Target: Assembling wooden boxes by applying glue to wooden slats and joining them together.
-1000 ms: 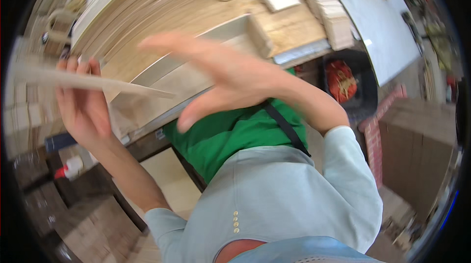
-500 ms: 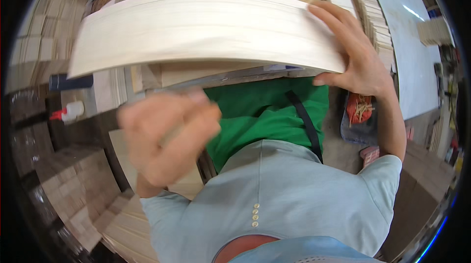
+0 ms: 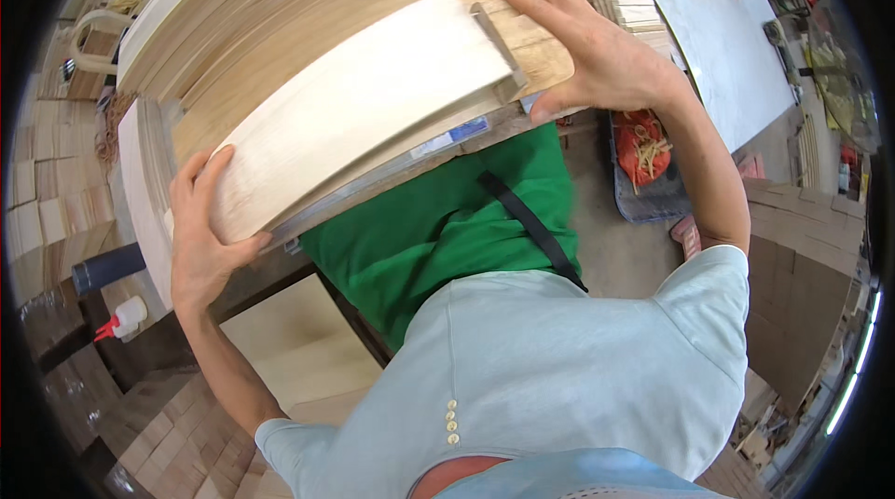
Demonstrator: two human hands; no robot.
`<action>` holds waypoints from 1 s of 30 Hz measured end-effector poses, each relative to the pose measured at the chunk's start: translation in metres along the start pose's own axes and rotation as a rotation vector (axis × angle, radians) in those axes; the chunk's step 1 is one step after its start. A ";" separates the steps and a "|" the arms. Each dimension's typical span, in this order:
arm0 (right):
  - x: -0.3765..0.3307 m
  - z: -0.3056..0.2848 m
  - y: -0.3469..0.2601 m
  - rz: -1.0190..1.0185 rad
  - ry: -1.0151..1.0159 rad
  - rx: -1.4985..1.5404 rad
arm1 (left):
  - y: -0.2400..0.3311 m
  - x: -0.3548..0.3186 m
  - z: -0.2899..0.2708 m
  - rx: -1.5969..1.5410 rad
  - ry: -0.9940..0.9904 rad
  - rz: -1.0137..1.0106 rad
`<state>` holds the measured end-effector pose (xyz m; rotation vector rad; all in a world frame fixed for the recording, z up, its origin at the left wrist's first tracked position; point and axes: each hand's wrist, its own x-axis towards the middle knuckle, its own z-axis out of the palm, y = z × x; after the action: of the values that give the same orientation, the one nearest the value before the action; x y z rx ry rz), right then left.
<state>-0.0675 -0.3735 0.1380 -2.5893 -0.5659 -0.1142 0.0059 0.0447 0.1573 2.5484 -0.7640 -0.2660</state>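
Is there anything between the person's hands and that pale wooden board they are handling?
Nothing visible stands between them. The left hand already grips the near left end of the pale board, thumb on top. The right hand presses flat at its far right end, where a small wooden block sits against the edge of the board.

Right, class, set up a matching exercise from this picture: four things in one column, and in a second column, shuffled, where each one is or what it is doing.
Things
1. left hand
2. right hand
3. green apron
4. white glue bottle with red nozzle

Places or states
A. hangs below the bench edge, over the person's front
B. grips the near left end of the pale wooden board
C. rests flat on the board's far right end
D. stands low at the left, away from both hands

Pairs: 1-B, 2-C, 3-A, 4-D
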 end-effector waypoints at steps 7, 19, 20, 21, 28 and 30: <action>-0.016 0.016 0.024 0.096 -0.062 0.100 | 0.008 0.016 0.017 0.004 -0.031 0.031; -0.002 0.028 0.022 0.108 -0.068 0.194 | 0.005 0.021 0.028 0.012 -0.043 0.049; 0.000 0.030 0.023 0.104 -0.060 0.190 | 0.003 0.019 0.027 0.016 -0.037 0.029; 0.000 0.031 0.023 0.083 -0.069 0.202 | 0.000 0.019 0.026 0.039 -0.045 0.047; 0.001 0.024 0.014 0.169 -0.075 0.196 | -0.034 -0.002 -0.007 0.235 -0.035 0.088; 0.002 0.026 0.013 0.187 -0.054 0.188 | -0.058 -0.020 -0.028 0.199 -0.043 -0.003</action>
<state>-0.0604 -0.3711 0.1100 -2.4521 -0.3339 0.0682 0.0257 0.1090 0.1548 2.7386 -0.8400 -0.2578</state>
